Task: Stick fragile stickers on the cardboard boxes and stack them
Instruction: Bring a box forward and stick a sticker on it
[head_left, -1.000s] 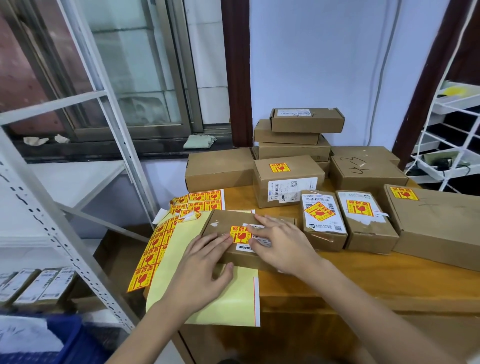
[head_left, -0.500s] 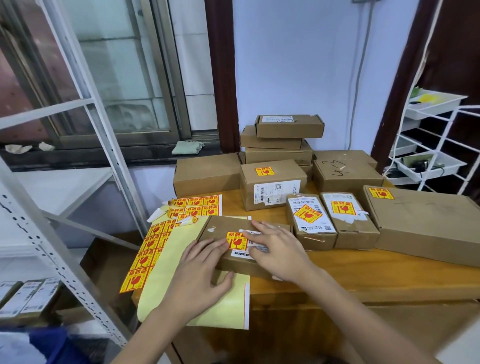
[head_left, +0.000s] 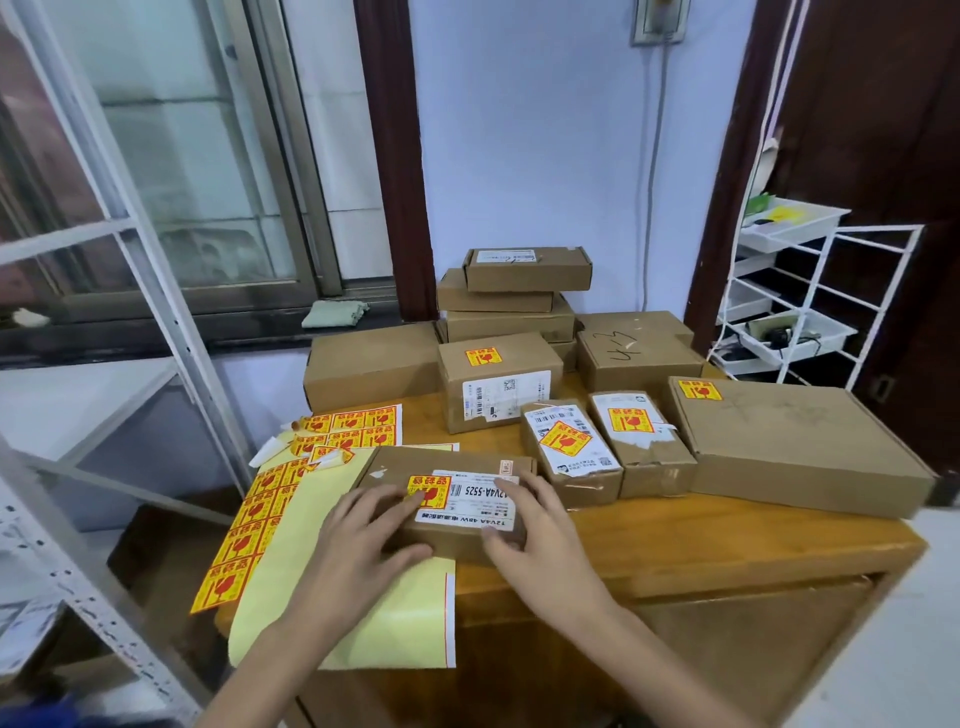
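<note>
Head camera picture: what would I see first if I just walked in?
First, two bare hands, left hand and right hand, gripping a flat brown cardboard box at the wooden table's near edge. Its yellow-and-red fragile sticker pops. Left of it, yellow-and-red sticker sheets spill over the edge.

Pale blue wall (head_left: 540, 156), window (head_left: 182, 156) at left, white wire rack (head_left: 810, 301) at right.
</note>
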